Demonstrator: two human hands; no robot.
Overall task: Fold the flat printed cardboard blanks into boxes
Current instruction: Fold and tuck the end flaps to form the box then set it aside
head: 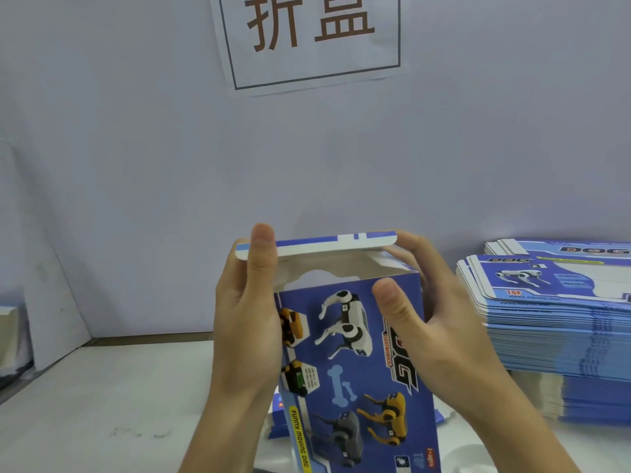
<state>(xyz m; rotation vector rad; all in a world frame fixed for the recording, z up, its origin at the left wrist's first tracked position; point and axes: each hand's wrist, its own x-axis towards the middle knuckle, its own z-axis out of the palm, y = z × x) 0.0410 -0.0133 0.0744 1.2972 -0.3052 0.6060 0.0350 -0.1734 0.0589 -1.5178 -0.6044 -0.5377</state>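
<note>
I hold a blue printed box (355, 367) with robot-dog pictures upright in front of me, its far end open. My left hand (246, 322) grips the box's left side, with the thumb lying on the raised top flap (327, 245). My right hand (430, 322) grips the right side, thumb on the front panel and fingers behind the flap's right end. The flap stands bent over the opening, and white cardboard inside shows beneath it. A tall stack of flat printed blanks (560, 336) lies to the right on the table.
The white table (102, 404) runs to a pale wall with a paper sign (310, 39) bearing large characters. A white sheet leans at the left (58, 302). Blue cardboard pieces (278, 421) lie on the table under the box.
</note>
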